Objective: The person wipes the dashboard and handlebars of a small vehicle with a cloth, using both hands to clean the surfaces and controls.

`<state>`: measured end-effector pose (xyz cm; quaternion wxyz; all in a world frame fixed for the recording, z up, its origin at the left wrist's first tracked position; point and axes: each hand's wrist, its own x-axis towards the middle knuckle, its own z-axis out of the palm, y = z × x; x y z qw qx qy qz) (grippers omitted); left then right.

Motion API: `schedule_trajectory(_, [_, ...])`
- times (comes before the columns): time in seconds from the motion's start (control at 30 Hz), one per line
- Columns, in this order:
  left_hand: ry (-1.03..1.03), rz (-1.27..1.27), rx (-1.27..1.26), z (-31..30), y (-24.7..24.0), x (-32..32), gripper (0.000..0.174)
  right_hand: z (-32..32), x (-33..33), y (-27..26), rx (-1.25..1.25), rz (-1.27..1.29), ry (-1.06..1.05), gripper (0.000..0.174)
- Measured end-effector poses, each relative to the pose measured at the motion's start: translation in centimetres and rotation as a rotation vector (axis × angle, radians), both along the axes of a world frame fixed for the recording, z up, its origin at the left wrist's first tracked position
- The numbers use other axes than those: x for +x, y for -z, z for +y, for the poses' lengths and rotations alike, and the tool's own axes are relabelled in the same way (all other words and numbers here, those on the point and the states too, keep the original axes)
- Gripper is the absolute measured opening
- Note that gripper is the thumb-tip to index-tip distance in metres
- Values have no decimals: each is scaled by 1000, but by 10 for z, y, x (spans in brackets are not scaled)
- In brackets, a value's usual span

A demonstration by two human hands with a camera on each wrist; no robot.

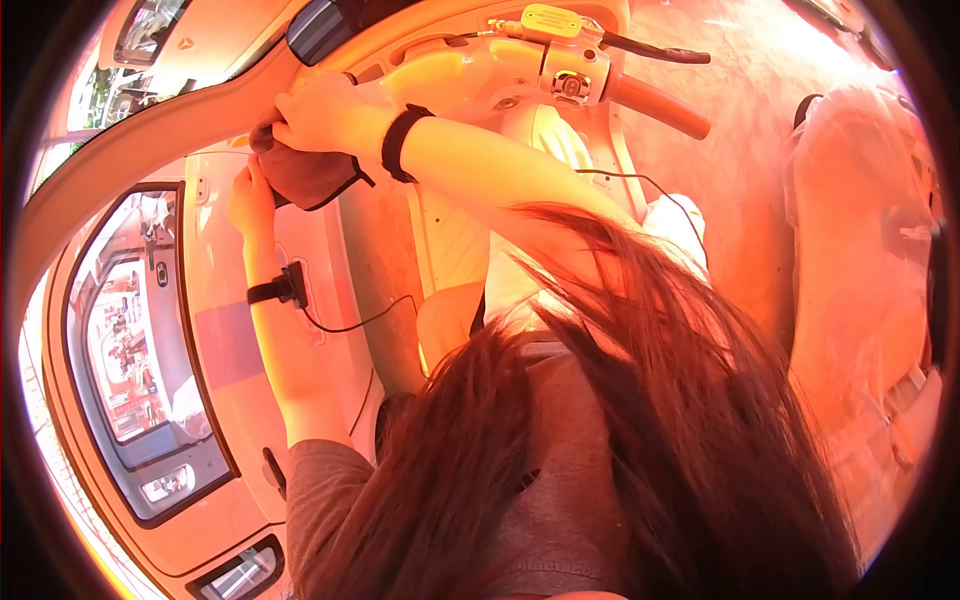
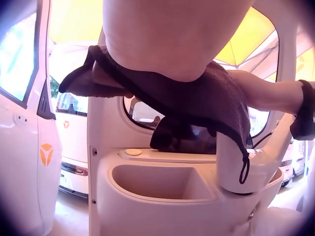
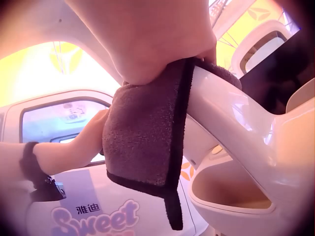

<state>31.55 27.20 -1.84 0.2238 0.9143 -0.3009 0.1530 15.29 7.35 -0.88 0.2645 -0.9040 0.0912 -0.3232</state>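
Observation:
A grey plush cleaning cloth [image 1: 312,178] with black edging and a hanging loop drapes over the white pillar [image 3: 231,105] at the vehicle's front left. My right hand [image 1: 332,115] grips the cloth's upper part against the pillar, fingers curled over it. Lower on the cloth's left side, my left hand [image 1: 252,198] holds its edge; its fingertips are partly hidden behind the fabric. In the right wrist view, the left hand [image 3: 91,135] reaches in from the left to the cloth [image 3: 142,132]. Loose cloth spreads below the left hand [image 2: 167,39] in the left wrist view.
Below the pillar is an open storage recess [image 2: 157,183], with a dark screen [image 2: 184,135] behind it. A handlebar [image 1: 660,105] stands right of the hands. The door with a window [image 1: 140,340] is at the left. Thin cables trail from both wrist straps.

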Motion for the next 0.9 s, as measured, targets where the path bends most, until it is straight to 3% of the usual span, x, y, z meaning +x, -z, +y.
schedule_trajectory(0.03, [56, 277, 69, -2, -7, 7, 50, -3, 4, 0, 1, 1, 3, 45])
schedule_trajectory(0.07, [58, 277, 71, -3, -12, 12, 50, -8, 9, -2, 37, 68, -41, 46])
schedule_trajectory(0.13, [3, 866, 151, -17, -44, -1, 52, -18, 14, -6, 73, 133, -84, 48])
schedule_trajectory(0.17, [6, 865, 154, -19, -42, -1, 52, -23, 14, -9, 177, 216, -132, 48])
schedule_trajectory(0.23, [-226, 989, -13, -23, -37, -3, 54, -33, 26, -1, 280, 298, -177, 48])
schedule_trajectory(0.27, [-225, 988, -12, -25, -40, -4, 54, -37, 40, 7, 326, 296, -213, 48])
schedule_trajectory(0.33, [-418, 1112, 60, -31, -51, -14, 53, -48, 74, 32, 371, 294, -252, 49])
schedule_trajectory(0.37, [-420, 1111, 58, -29, -47, -8, 53, -53, 85, 39, 379, 286, -313, 49])
schedule_trajectory(0.43, [-75, 1119, -3, -19, -25, 17, 50, -54, 92, 41, 385, 277, -384, 50])
schedule_trajectory(0.47, [-82, 1118, -6, -14, -12, 32, 50, -54, 85, 37, 467, 294, -370, 51])
schedule_trajectory(0.53, [118, 601, -123, -12, 8, 50, 42, -55, 68, 28, 551, 312, -357, 53])
schedule_trajectory(0.57, [115, 604, -122, -6, 10, 50, 42, -54, 57, 23, 557, 337, -283, 53])
schedule_trajectory(0.63, [312, -604, 376, -4, -2, 18, 36, -52, 51, 30, 563, 363, -209, 53])
schedule_trajectory(0.67, [-39, -595, 143, -23, -3, -18, 33, -50, 48, 34, 570, 288, -189, 53])
schedule_trajectory(0.7, [-42, -595, 143, -29, -4, -34, 33, -48, 47, 37, 575, 213, -170, 53])
schedule_trajectory(0.77, [-300, -656, 21, -37, -6, -48, 35, -47, 38, 37, 584, 199, -152, 53])
schedule_trajectory(0.8, [-298, -656, 17, -29, 2, -36, 35, -46, 29, 30, 595, 183, -132, 54])
schedule_trajectory(0.87, [-116, -404, 36, 1, 38, 4, 36, -43, 22, 27, 593, 134, -119, 54])
schedule_trajectory(0.9, [-136, -336, 20, 4, 47, 6, 31, -42, 19, 29, 595, 86, -112, 56])
